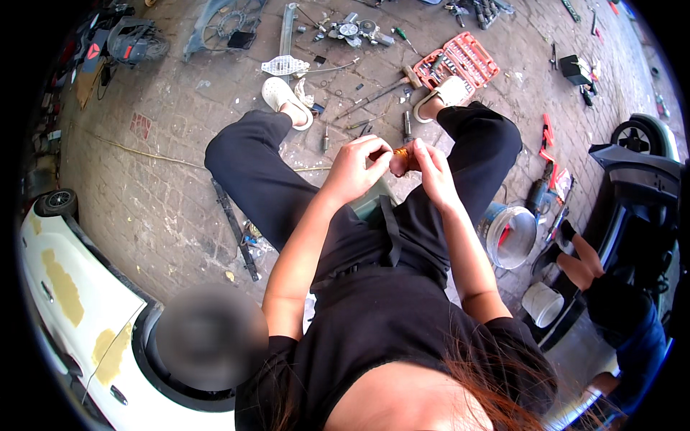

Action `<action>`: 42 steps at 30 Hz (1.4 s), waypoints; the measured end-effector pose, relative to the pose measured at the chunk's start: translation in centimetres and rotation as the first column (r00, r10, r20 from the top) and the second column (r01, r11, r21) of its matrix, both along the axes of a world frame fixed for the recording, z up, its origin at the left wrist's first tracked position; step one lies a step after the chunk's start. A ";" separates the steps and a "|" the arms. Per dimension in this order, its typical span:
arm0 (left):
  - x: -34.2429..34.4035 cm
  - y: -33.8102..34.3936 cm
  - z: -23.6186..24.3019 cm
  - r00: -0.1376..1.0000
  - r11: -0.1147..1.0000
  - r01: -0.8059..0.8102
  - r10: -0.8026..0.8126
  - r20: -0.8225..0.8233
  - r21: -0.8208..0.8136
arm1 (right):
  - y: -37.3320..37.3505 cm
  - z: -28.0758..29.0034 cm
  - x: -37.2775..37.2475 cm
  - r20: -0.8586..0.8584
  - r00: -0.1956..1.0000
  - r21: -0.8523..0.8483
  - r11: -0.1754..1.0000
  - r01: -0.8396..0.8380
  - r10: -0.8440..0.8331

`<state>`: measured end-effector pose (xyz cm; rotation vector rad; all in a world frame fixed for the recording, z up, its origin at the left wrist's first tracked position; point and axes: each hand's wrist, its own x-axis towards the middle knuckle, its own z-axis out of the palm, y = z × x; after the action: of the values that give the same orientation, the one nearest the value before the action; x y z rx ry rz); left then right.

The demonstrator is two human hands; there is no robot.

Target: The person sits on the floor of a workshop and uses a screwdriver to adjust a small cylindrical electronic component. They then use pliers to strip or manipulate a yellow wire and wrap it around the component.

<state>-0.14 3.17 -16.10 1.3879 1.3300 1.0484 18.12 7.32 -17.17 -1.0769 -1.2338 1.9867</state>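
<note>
My right hand (435, 174) is closed on a small copper-coloured part (402, 156), holding it above my lap between my knees. The thumb and fingers of my left hand (358, 169) are pinched together beside that part. Whatever lies between those left fingertips is too small to make out. On the ground beyond my hands are a screwdriver (325, 139), a dark metal cylinder (407, 126) and a long-handled hammer (379, 95). A red socket-set case (471, 61) lies open by my right shoe (449, 90).
A window-regulator rail (286, 65) and a motor assembly (350, 30) lie ahead. Buckets (512, 237) and a power tool (540, 188) stand to the right, where another person (625, 316) crouches by a dark car (647, 194). A patched white car (100, 298) is at left.
</note>
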 end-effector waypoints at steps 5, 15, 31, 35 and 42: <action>0.2 -0.2 -0.1 0.996 0.995 -0.065 0.068 -0.050 0.072 | 0.3 1.0 -0.3 -0.001 1.000 -0.080 0.996 -0.026 0.026; 1.3 -0.4 -2.6 0.951 0.962 -0.258 0.237 0.196 0.085 | 0.3 0.4 -0.6 -0.185 0.983 -0.363 0.929 -0.076 0.008; 5.0 -1.0 -3.6 0.406 0.776 -0.435 0.622 0.670 -0.457 | -5.3 0.0 -6.6 -0.253 0.793 -0.607 0.729 0.315 -0.554; 4.9 -1.0 -3.9 0.418 0.793 -0.408 0.602 0.680 -0.452 | -5.7 0.1 -6.3 -0.254 0.824 -0.521 0.790 0.324 -0.506; 4.7 -1.1 -3.5 0.470 0.820 -0.401 0.566 0.677 -0.408 | -5.8 0.2 -6.0 -0.302 0.820 -0.530 0.801 0.279 -0.486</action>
<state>4.52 2.08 -19.55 0.2355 1.0958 1.6125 12.17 1.56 -16.98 -0.9345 -0.2624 2.0677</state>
